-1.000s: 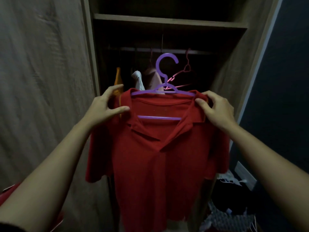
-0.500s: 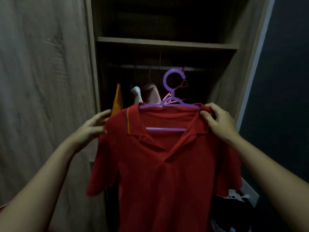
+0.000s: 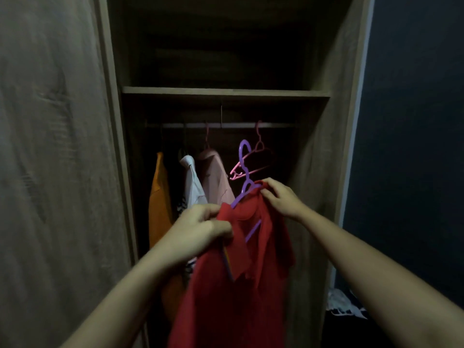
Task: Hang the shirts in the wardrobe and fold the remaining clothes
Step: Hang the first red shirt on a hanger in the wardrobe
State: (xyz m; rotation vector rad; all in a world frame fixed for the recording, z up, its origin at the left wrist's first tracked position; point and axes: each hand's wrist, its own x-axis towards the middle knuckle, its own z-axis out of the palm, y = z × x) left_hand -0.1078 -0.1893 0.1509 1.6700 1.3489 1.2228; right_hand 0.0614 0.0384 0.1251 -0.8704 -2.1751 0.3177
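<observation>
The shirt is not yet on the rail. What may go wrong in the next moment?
1. The purple hanger is tilted, with the red shirt bunched on it; the shirt may slide off when the left hand lets go.
2. Its hook is close to the empty pink hanger; they may tangle below the rail.

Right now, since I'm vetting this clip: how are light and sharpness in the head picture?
In the head view the light is dim: the compartment above the shelf is nearly black, while the red shirt, left hand and right hand read clearly; in the same view the wardrobe door looks smeared, and the wardrobe's sides slant, likely wide-angle distortion.
</observation>
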